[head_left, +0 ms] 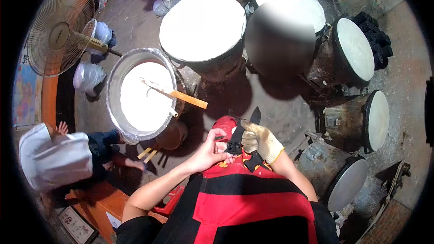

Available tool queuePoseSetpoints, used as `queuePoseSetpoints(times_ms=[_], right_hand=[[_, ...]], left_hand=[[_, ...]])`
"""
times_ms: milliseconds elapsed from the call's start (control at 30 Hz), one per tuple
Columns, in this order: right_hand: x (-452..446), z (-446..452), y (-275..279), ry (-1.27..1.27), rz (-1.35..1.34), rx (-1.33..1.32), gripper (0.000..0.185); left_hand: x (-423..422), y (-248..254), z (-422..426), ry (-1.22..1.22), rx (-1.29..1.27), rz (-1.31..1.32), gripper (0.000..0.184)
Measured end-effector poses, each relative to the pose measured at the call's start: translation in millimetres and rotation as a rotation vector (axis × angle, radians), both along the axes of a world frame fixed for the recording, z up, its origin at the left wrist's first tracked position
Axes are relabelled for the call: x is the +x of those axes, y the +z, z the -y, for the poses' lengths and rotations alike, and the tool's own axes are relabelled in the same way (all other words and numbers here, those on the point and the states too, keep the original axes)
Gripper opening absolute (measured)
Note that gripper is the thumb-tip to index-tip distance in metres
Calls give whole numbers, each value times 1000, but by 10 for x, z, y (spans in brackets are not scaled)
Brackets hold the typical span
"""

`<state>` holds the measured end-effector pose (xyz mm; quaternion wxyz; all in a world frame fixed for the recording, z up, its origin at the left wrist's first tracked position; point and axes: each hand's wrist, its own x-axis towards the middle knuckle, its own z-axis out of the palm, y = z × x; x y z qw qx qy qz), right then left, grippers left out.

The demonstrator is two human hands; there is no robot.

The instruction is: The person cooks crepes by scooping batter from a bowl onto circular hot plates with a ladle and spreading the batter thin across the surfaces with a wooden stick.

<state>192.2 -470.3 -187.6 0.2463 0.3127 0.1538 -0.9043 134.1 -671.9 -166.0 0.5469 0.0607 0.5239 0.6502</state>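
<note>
Both hands meet at the front of the red and black clothing (253,203), around a black buckle (233,147) with black straps. Bare, my left hand (214,152) has its fingers closed on the buckle's left side. My right hand (257,141) wears a pale work glove with a soiled palm and is closed on the black strap (236,133) just right of the buckle. A dark pointed strap end (256,115) sticks up beyond the glove. Red patterned cloth (224,124) shows behind the hands.
A metal pot (113,91) of white liquid with wooden sticks (187,99) stands at the left. Several drum-like barrels with white round tops (203,26) curve around the front and right. A person (56,156) sits at left below a fan (59,35). Black briquettes (373,36) lie far right.
</note>
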Motion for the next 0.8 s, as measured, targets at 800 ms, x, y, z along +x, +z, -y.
queuePoseSetpoints(times_ms=[800], right_hand=[[-117, 155, 397, 556, -382, 1241, 49]], left_hand=[[216, -103, -231, 241, -354, -435, 32]])
